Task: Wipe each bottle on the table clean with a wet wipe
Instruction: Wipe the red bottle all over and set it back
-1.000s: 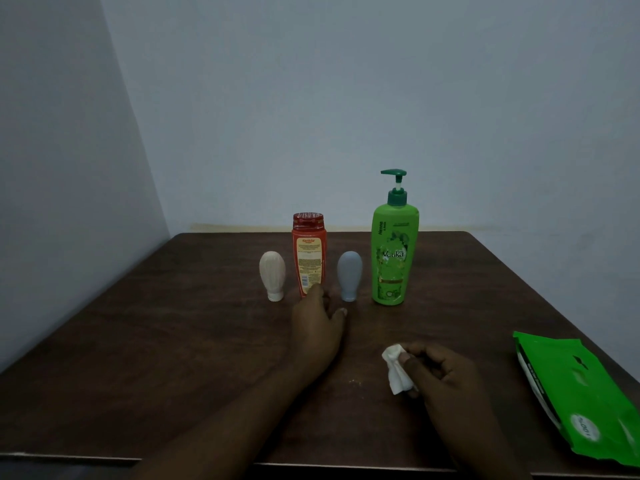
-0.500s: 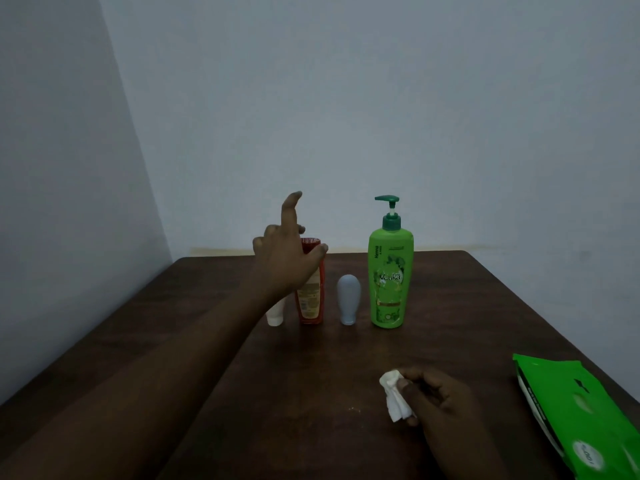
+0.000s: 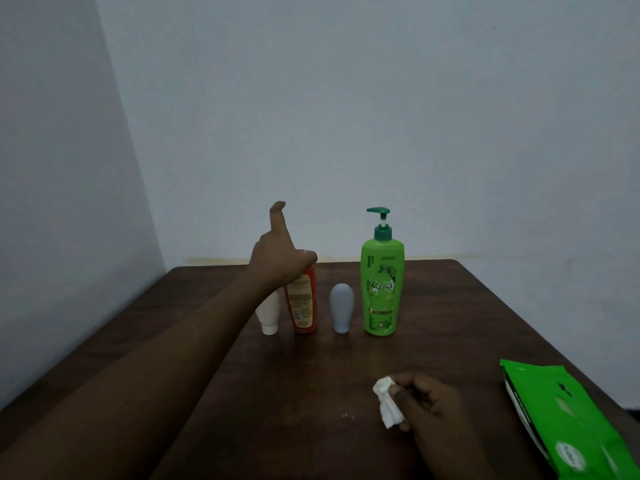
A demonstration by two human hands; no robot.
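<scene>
Up from the counter point(image 3: 450, 323) a second ago, the left hand point(image 3: 277, 261) now clasps the red bottle point(image 3: 303, 306) at its cap, thumb across the front and index raised; its other fingers are hidden behind. Likely it means to bring the bottle to the wipe point(image 3: 386, 401), which the right hand point(image 3: 429, 407) pinches, bunched, near the front edge. The white bottle point(image 3: 269, 318) stands just beside the red one, the grey bottle point(image 3: 341, 306) and pump bottle point(image 3: 381, 289) further right, all easily knocked. A pack point(image 3: 561, 417) lies far right.

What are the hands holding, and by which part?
The right hand pinches a wipe by one edge. The left hand grips the red bottle at its cap.
</scene>
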